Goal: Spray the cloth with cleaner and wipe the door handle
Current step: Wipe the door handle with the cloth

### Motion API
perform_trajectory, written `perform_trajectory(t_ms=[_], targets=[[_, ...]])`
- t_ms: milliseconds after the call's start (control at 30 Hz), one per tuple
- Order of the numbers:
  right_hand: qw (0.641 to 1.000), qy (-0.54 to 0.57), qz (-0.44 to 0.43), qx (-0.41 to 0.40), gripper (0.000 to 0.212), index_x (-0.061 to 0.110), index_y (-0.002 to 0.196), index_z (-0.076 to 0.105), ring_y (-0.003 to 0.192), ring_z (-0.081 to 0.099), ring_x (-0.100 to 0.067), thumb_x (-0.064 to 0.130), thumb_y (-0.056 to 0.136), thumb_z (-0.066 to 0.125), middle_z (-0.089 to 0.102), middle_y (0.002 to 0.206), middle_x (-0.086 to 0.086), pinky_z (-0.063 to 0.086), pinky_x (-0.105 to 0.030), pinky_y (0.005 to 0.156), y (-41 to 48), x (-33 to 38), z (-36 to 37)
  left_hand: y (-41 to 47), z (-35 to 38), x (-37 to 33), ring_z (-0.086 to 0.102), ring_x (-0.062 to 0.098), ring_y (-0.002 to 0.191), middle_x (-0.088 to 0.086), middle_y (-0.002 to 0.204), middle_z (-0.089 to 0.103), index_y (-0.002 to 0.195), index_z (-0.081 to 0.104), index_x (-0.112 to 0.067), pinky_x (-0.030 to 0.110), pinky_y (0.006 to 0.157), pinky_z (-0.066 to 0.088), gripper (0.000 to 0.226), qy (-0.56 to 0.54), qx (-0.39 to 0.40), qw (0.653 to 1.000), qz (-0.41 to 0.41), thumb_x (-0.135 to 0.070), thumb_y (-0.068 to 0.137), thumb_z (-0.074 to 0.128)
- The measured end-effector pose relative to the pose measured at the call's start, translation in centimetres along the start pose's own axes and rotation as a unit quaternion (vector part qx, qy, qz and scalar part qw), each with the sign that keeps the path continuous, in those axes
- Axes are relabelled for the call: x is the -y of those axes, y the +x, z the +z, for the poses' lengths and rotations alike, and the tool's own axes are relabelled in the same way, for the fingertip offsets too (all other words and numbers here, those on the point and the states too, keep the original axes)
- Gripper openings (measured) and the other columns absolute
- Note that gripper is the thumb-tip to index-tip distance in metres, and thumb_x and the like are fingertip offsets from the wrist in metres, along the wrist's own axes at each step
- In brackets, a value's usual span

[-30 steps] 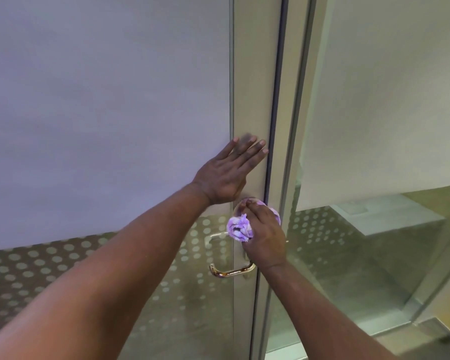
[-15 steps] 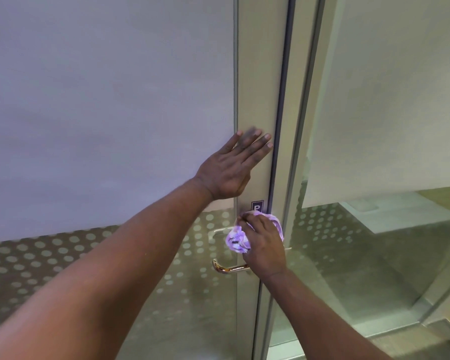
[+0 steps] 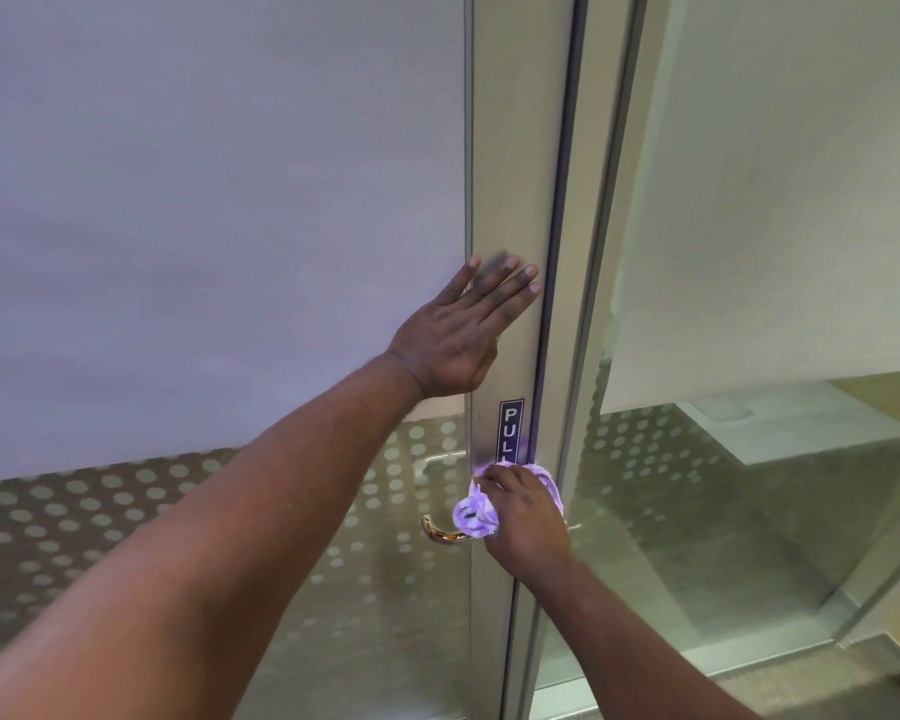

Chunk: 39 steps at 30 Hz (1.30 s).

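head view shows the wiping step in hand: the right hand (image 3: 528, 517), low and right of centre, has its fingers closed around the bunched purple cloth (image 3: 476, 517), pressed onto the brass door handle (image 3: 445, 534). the left hand (image 3: 458, 337), fingers spread flat, braces the door frame (image 3: 510, 148) above. next, i judge, the cloth should rub along the bare curved end.

right hand (image 3: 528, 517) gripping cloth (image 3: 475, 517), door handle (image 3: 442, 535)
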State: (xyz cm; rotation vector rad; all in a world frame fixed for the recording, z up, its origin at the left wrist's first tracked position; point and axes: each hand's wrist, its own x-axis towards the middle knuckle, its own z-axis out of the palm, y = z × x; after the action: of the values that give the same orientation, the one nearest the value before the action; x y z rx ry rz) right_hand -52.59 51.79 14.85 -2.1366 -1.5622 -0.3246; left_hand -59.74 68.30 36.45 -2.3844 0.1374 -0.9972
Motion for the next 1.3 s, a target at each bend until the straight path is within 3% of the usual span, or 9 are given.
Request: perform_trajectory(t_ms=[200,333,467,600,800,900,1067,1200,1300], targets=[[0.990,0.088,0.082,0.072,0.011,0.036,0.081,0.062,0.080,0.060,-0.014,0.029,0.073,0.060,0.066,0.085,0.013,0.050,-0.031,0.076,0.7,0.6,-3.6,0.1,-0.8,0.0,0.010,0.024,0.160,0.011,0.171,0.021,0.163,0.022,-0.008,0.046,0.130,-0.004,0.069,-0.040,0.017,0.999,-0.009,-0.017,0.098,0.045],[0.927,0.307,0.213,0.038,0.029,0.033,0.097,0.058,0.073,0.074,-0.015,0.026,0.074,0.071,0.074,0.085,0.005,0.056,-0.023,0.060,0.2,0.8,-6.8,0.0,-1.8,-0.8,0.009,0.024,0.160,0.011,0.171,0.020,0.162,0.024,-0.008,0.047,0.131,0.001,0.068,-0.101,0.034,0.994,-0.013,-0.023,0.100,0.046],[0.870,0.441,0.216,0.028,0.038,0.019,0.110,0.068,0.096,0.074,-0.026,0.003,0.075,0.071,0.077,0.103,-0.006,0.060,-0.042,0.087,0.5,1.1,-10.4,-0.2,-3.1,-3.8,0.029,0.025,0.155,0.011,0.166,0.035,0.157,0.040,-0.013,0.045,0.128,0.021,0.069,-0.200,0.109,0.974,0.022,-0.050,0.099,0.044],[0.849,0.494,0.187,0.008,0.042,0.025,0.094,0.076,0.085,0.071,-0.013,0.006,0.060,0.062,0.079,0.089,0.004,0.057,-0.027,0.075,0.6,1.5,-13.7,0.2,-4.6,-6.7,0.065,0.020,0.115,-0.003,0.129,0.070,0.134,0.061,-0.031,0.039,0.097,0.053,0.064,-0.297,0.274,0.912,-0.062,-0.073,0.086,0.053],[0.786,0.589,0.188,0.012,0.032,0.007,0.100,0.064,0.085,0.066,-0.025,0.004,0.068,0.070,0.071,0.089,-0.009,0.053,-0.032,0.076,-0.1,1.6,-15.1,1.4,-6.6,-6.5,0.064,0.013,0.087,-0.006,0.098,0.072,0.110,0.074,-0.024,0.029,0.078,0.052,0.036,-0.377,0.300,0.862,-0.160,-0.050,0.085,0.075],[0.752,0.631,0.189,0.002,0.052,-0.006,0.117,0.060,0.091,0.069,-0.034,0.010,0.073,0.080,0.072,0.100,-0.021,0.057,-0.038,0.076,-0.6,1.4,-15.2,1.6,-6.8,-6.2,0.062,0.005,0.079,-0.009,0.087,0.069,0.099,0.075,-0.022,0.026,0.070,0.047,0.019,-0.395,0.273,0.855,-0.198,-0.037,0.089,0.075],[0.715,0.672,0.190,-0.037,0.063,-0.003,0.132,0.058,0.111,0.064,-0.051,0.009,0.075,0.083,0.061,0.127,-0.041,0.046,-0.071,0.099,-1.3,1.1,-14.7,1.2,-6.9,-5.8,0.062,0.004,0.080,-0.013,0.085,0.068,0.090,0.070,-0.029,0.026,0.072,0.046,0.005,-0.430,0.226,0.838,-0.249,-0.032,0.091,0.074],[0.734,0.637,0.209,-0.106,0.055,0.008,0.125,0.067,0.103,0.071,-0.046,0.009,0.073,0.084,0.071,0.118,-0.030,0.055,-0.065,0.093,-1.3,1.5,-14.8,0.7,-7.0,-5.9,0.066,0.006,0.083,-0.012,0.090,0.072,0.097,0.072,-0.028,0.030,0.077,0.051,0.010,-0.406,0.195,0.859,-0.243,-0.035,0.092,0.067],[0.773,0.583,0.209,-0.138,0.053,0.017,0.127,0.070,0.091,0.076,-0.032,0.010,0.075,0.080,0.079,0.108,-0.015,0.063,-0.044,0.076,-1.1,1.8,-14.8,-0.4,-6.5,-5.2,0.065,0.025,0.120,0.002,0.129,0.070,0.127,0.067,-0.020,0.041,0.104,0.050,0.037,-0.214,0.038,0.960,-0.175,-0.034,0.095,0.057]])
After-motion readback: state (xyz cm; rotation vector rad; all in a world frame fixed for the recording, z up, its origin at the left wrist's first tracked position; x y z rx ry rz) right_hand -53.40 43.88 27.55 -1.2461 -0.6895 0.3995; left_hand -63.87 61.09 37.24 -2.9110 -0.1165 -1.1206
